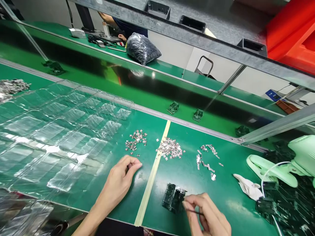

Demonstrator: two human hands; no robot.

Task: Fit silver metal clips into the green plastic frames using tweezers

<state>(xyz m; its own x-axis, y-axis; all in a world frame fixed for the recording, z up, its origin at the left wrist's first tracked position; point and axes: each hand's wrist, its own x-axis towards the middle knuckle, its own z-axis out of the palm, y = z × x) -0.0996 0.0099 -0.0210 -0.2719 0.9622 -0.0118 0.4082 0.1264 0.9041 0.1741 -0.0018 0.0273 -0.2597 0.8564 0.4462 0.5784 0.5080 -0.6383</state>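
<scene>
My left hand (121,175) hovers over the green bench with thumb and forefinger pinched together; whatever is between the tips is too small to make out. Just beyond it lies a loose pile of small metal pieces (136,140). A denser pile of similar small metal pieces (171,148) spreads over the yellow tape strip (150,186). My right hand (208,214) is closed in a pinch at the right edge of a black plastic housing (173,198) lying on the bench. A thin dark thing shows among its fingers, its kind unclear.
A clear plastic blister tray (71,142) covers the left side. Metal strips (208,157) lie scattered at right, near a white cloth-like piece (248,186), a mint-green clip fan (275,170) and heaped black parts (290,206). Behind the rail, dark housings (198,114) sit on a green belt.
</scene>
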